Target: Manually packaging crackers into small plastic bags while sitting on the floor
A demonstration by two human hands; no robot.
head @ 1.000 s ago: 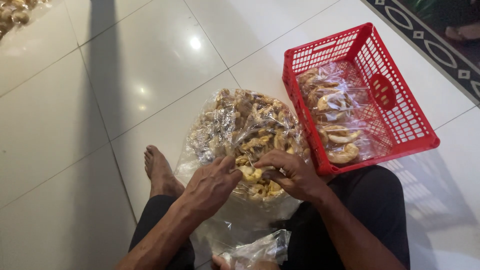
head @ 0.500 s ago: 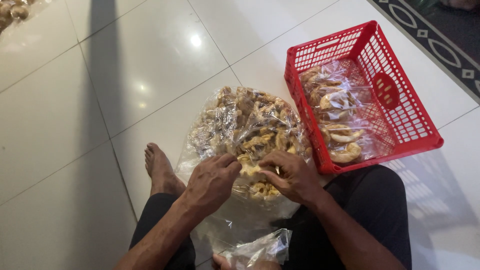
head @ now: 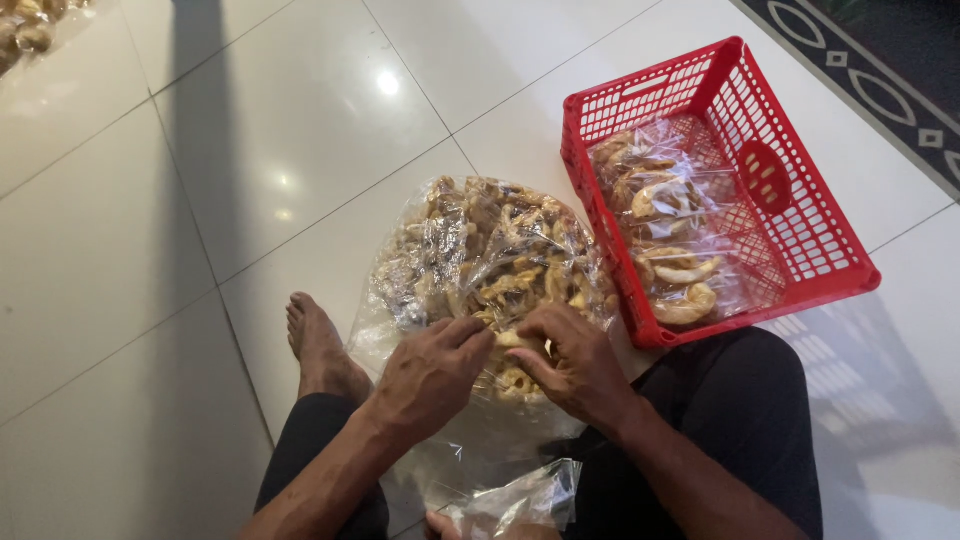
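**Both hands at a bag of fried snacks on a tiled floor**

Overhead, in the head view, a person sits on white floor tiles (head: 120, 250) with a large clear bag of curled, golden snack pieces (head: 490, 255) lying between the legs. Left hand (head: 430, 375) and right hand (head: 570, 365) rest close together on the bag's near edge, fingers curled and pinching snack pieces; whether they grip plastic too cannot be told. Just right of the bag, touching it, stands a red plastic basket (head: 800, 250) holding smaller sealed snack packets (head: 665, 235). A bare foot (head: 315, 345) lies left of the bag. A small clear packet (head: 520, 500) sits near the lap.
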